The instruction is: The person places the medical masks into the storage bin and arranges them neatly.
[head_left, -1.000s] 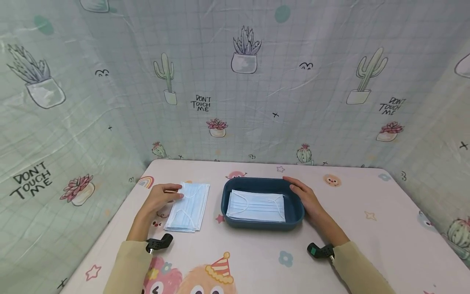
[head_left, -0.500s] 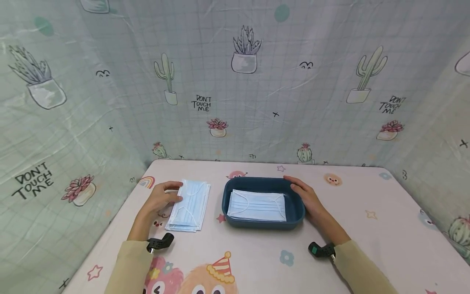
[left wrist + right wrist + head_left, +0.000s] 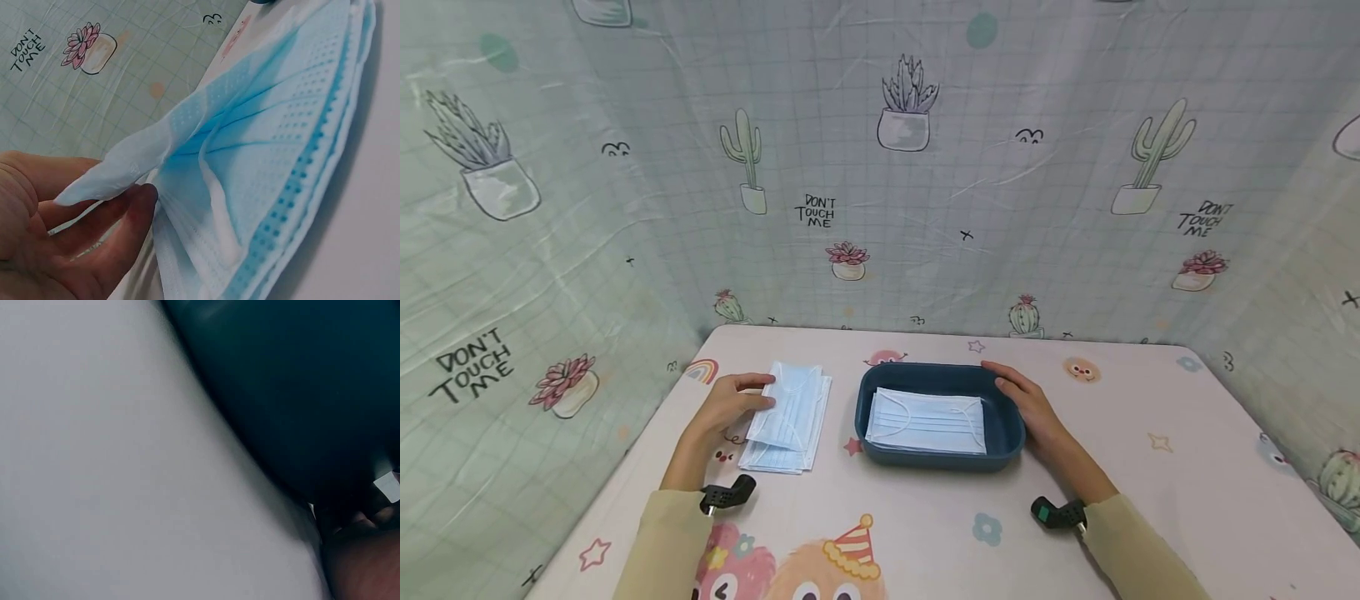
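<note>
A pale printed bench (image 3: 925, 542) lies nearest. There the left hand (image 3: 730, 404) pinches the top mask (image 3: 788, 408) between its fingers (image 3: 145, 200), above the stack (image 3: 775, 460) — a snagged ear loop (image 3: 217, 203) could drag others along. The right hand (image 3: 1026, 404) touches the tray (image 3: 925, 459), grip unclear — loosely held, it might slide. Behind: cactus-patterned cloth (image 3: 880, 208).

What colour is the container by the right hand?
The container is a dark blue-teal, best seen in the head view.

Tan sleeves (image 3: 664, 542) end at black wrist cameras (image 3: 727, 495).
</note>
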Demonstrator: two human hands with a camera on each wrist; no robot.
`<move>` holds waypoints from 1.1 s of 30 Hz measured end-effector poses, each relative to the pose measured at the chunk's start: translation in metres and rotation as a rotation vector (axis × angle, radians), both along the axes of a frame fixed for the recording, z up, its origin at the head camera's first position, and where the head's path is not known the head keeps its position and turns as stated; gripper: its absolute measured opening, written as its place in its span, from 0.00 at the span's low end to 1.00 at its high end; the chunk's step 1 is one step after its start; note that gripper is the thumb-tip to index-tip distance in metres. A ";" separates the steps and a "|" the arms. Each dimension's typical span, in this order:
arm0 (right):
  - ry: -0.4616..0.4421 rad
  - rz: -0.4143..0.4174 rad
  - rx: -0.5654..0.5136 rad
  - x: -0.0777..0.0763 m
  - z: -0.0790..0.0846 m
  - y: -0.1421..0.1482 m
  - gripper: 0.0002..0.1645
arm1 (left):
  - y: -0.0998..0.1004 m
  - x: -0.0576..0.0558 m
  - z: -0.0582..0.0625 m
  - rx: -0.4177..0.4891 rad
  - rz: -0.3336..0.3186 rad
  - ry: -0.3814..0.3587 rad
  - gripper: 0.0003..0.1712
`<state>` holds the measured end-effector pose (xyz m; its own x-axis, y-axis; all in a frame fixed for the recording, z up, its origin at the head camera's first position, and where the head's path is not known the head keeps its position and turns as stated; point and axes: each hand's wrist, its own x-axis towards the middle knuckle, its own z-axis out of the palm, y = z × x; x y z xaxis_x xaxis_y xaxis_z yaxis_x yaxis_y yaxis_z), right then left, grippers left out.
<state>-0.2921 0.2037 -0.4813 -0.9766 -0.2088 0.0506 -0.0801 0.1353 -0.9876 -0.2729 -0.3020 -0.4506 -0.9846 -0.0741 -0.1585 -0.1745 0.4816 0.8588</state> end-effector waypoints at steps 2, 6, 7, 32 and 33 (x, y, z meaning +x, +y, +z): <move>0.001 0.001 0.002 0.000 0.000 -0.001 0.28 | -0.001 0.001 0.001 0.010 0.001 -0.017 0.34; 0.011 -0.001 0.008 0.001 0.000 -0.001 0.28 | -0.001 0.000 0.003 0.008 -0.013 -0.027 0.38; 0.012 -0.001 0.006 0.000 0.000 -0.001 0.28 | -0.001 0.000 0.003 0.006 -0.017 -0.026 0.39; 0.013 0.004 0.001 -0.001 0.000 -0.002 0.28 | 0.003 0.005 0.023 0.099 -0.026 0.045 0.37; 0.016 0.004 0.004 0.000 0.001 -0.002 0.28 | 0.004 0.006 0.025 0.096 -0.026 0.058 0.37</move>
